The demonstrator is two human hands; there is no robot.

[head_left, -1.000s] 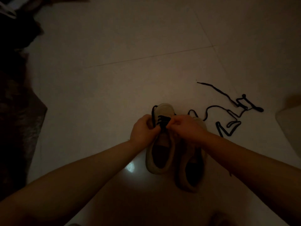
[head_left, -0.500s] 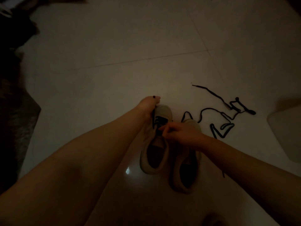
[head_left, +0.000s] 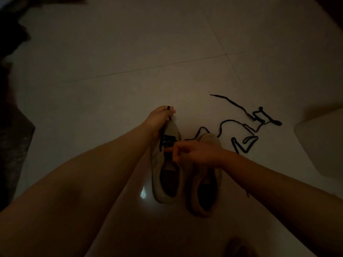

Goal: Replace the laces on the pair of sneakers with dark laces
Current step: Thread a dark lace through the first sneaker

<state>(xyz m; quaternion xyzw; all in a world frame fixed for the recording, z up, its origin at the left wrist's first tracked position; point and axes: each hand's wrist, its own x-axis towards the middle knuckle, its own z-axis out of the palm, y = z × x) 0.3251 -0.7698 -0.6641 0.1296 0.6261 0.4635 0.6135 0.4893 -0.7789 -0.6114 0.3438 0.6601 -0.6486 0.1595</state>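
Two pale sneakers stand side by side on the dim tiled floor, toes pointing away from me. The left sneaker (head_left: 167, 182) has a dark lace (head_left: 168, 140) crossed through its front eyelets. My left hand (head_left: 159, 117) is stretched out beyond the toe, pinching one end of that lace and holding it taut. My right hand (head_left: 194, 152) pinches the lace at the eyelets over the tongue. The right sneaker (head_left: 206, 193) is partly covered by my right wrist. A second dark lace (head_left: 248, 125) lies loose in loops on the floor to the right.
A pale block-shaped object (head_left: 323, 145) sits at the right edge. Dark fabric or a rug (head_left: 13, 145) fills the left edge. A small bright reflection (head_left: 143, 192) shows on the tile left of the sneakers.
My left hand left the eyelets and moved forward past the toe, drawing the lace end out with it. My right hand stayed at the eyelets.
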